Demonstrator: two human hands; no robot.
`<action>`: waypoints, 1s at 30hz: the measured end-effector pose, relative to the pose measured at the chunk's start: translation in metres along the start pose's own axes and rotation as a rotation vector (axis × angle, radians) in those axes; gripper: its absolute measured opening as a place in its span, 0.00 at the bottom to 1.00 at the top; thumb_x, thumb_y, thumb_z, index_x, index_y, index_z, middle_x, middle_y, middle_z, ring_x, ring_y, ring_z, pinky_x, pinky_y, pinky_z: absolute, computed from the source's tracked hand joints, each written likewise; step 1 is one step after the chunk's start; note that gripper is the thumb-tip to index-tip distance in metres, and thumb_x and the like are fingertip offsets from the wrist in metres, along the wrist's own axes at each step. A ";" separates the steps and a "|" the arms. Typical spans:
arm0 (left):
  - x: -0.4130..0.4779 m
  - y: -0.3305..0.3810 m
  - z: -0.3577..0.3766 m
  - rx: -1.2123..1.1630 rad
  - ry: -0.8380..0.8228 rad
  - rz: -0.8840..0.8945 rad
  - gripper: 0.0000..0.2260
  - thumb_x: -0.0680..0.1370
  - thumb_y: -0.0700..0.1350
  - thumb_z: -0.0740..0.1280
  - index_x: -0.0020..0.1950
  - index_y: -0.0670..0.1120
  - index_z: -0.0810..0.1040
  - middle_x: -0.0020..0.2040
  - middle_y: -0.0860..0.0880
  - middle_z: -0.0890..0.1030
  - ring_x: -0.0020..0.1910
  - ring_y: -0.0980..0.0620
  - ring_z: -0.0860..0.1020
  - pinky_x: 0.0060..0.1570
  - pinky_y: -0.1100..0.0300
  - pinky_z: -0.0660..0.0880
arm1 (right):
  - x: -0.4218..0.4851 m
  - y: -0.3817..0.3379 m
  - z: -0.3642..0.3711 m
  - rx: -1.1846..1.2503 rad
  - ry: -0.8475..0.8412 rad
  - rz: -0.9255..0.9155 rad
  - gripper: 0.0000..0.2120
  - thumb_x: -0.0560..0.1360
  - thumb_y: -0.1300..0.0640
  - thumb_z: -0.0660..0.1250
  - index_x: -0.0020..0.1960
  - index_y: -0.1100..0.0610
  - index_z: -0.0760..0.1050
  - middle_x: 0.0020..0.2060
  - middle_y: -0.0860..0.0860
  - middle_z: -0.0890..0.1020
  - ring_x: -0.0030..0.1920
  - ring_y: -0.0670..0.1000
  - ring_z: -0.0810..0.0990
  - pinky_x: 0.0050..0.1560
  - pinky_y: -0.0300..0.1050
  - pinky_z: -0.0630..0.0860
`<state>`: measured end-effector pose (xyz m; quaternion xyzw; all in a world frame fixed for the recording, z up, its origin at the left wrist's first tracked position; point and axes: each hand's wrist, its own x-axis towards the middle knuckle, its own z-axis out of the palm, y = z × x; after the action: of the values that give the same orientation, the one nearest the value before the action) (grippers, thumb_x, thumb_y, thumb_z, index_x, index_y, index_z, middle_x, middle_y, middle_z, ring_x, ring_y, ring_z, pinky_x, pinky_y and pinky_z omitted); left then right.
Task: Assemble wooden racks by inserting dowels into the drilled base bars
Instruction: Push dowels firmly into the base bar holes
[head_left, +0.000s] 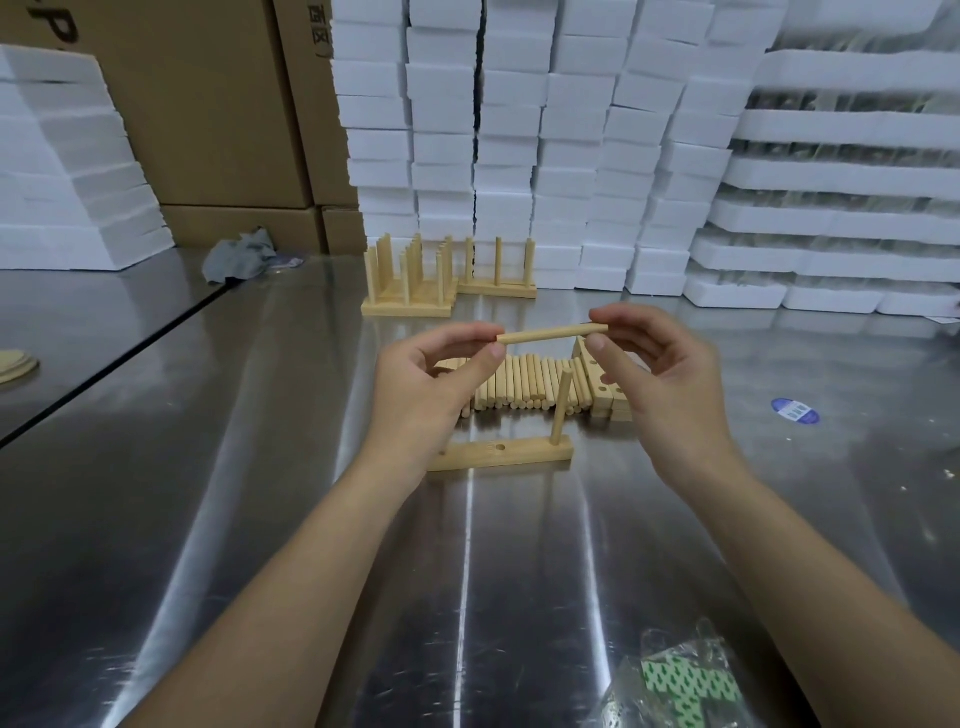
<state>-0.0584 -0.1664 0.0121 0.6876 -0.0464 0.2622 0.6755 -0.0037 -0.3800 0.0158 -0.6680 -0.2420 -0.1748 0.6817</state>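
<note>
— What lies nearest?
— A crumpled plastic bag (675, 680) with green-and-white pieces inside, at the near right of the steel table (311, 519).

— And the hands?
— Both are raised above the table, with one dowel (551, 333) held level between them. The left hand (431, 384) pinches its left end between thumb and forefinger, with the other fingers curled. The right hand (660, 374) pinches the right end the same way, its other fingers loosely bent.

— Where is the bar?
— The base bar (498, 454) lies flat on the table, just below the hands. A standing dowel (561, 408) is upright in its right-hand hole. The middle hole is open, and the left end sits partly behind the left wrist.

— Behind that?
— A row of loose dowels (519, 387) lying side by side. Just right of them is a stack of drilled bars (605, 389), partly hidden by the right hand. A blue sticker (795, 411) lies further right.

— And at the back?
— Finished racks (410, 280) stand near a wall of white foam boxes (519, 130). A grey rag (239, 257) and cardboard boxes (218, 104) are to the left.
</note>
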 end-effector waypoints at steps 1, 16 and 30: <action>0.001 -0.001 0.000 0.005 0.000 0.006 0.07 0.78 0.41 0.79 0.54 0.50 0.89 0.50 0.52 0.90 0.54 0.54 0.86 0.58 0.59 0.83 | 0.000 0.000 0.000 0.001 -0.002 0.002 0.09 0.79 0.60 0.75 0.56 0.50 0.84 0.52 0.47 0.88 0.55 0.48 0.85 0.52 0.49 0.82; 0.002 0.003 -0.015 0.227 -0.187 -0.043 0.05 0.76 0.47 0.81 0.51 0.52 0.90 0.47 0.53 0.89 0.48 0.58 0.86 0.57 0.56 0.80 | -0.004 -0.015 0.005 0.037 -0.035 -0.007 0.07 0.79 0.57 0.75 0.56 0.51 0.85 0.51 0.49 0.88 0.55 0.47 0.86 0.51 0.39 0.80; 0.008 -0.008 -0.017 0.171 -0.046 -0.284 0.19 0.89 0.51 0.57 0.45 0.46 0.80 0.31 0.50 0.79 0.32 0.54 0.81 0.39 0.57 0.75 | -0.014 -0.001 0.025 -0.401 -0.216 -0.238 0.04 0.83 0.49 0.68 0.55 0.44 0.82 0.51 0.37 0.85 0.59 0.43 0.82 0.64 0.52 0.78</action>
<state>-0.0531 -0.1473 0.0071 0.7481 0.0583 0.1512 0.6435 -0.0182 -0.3566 0.0079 -0.7714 -0.3508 -0.2261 0.4804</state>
